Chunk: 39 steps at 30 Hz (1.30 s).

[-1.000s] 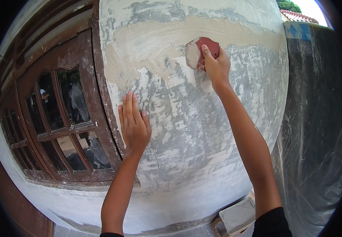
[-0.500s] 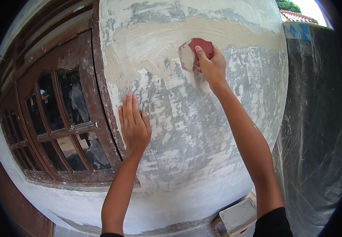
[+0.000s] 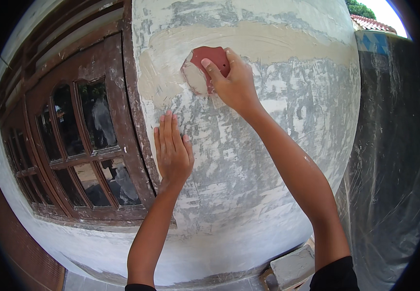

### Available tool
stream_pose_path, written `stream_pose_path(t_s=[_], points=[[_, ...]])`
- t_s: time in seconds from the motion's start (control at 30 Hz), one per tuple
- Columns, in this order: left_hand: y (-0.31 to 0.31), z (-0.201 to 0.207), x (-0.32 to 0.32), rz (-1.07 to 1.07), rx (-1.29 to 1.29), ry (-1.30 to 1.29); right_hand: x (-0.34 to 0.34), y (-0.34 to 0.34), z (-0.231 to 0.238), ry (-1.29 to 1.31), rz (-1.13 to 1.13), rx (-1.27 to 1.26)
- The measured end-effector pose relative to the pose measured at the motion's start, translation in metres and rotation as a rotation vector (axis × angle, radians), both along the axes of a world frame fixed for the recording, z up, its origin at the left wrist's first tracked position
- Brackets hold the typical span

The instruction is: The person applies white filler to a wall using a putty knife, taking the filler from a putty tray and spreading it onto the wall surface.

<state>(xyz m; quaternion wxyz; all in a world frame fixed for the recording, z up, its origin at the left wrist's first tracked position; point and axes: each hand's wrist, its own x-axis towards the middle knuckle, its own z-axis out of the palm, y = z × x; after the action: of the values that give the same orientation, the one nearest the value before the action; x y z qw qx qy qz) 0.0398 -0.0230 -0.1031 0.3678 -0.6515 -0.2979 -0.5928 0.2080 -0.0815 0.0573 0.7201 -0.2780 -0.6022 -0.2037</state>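
My right hand (image 3: 234,80) grips a red putty scraper (image 3: 213,56), thumb across its face. Beige putty (image 3: 197,77) coats the scraper's left side. The tool lies against the wall (image 3: 239,160), at the lower part of a smeared band of wet beige putty (image 3: 278,42). Lower and to the left, my left hand (image 3: 175,150) rests flat on the wall with its fingers stretched upward, holding nothing. Patchy grey and white filler covers the wall around both hands.
A brown wooden window (image 3: 83,140) with glass panes borders the wall on the left. Dark plastic sheeting (image 3: 389,160) hangs at the right. Below, near my right arm, a putty-covered board (image 3: 292,266) lies by the wall's foot.
My right hand has swept the scraper leftward across the putty band. The left hand stays flat on the wall in about the same place, while the whole view has shifted slightly.
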Motion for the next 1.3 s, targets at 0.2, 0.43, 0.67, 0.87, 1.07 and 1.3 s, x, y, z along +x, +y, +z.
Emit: stream_pose_path(t_s=[0.2, 0.43, 0.67, 0.87, 1.07, 1.3], points=[[0.002, 0.001, -0.001, 0.021, 0.021, -0.003, 0.025, -0.007, 0.022, 0.417, 0.192, -0.127], [0.002, 0.0, -0.002, 0.013, 0.029, 0.005, 0.018, 0.011, 0.007, 0.138, -0.102, -0.167], [0.002, 0.0, -0.002, 0.014, 0.014, -0.003, 0.011, 0.007, -0.013, -0.141, -0.19, 0.042], [0.0, 0.002, 0.003, 0.007, 0.021, 0.008, 0.039, 0.008, 0.001, 0.3, 0.203, -0.112], [0.002, 0.002, -0.001, 0.015, 0.04, 0.0, 0.046, 0.011, 0.004, 0.28, 0.025, -0.121], [-0.001, 0.001, -0.002, 0.013, 0.029, 0.002, 0.039, 0.005, -0.011, -0.164, -0.335, -0.032]])
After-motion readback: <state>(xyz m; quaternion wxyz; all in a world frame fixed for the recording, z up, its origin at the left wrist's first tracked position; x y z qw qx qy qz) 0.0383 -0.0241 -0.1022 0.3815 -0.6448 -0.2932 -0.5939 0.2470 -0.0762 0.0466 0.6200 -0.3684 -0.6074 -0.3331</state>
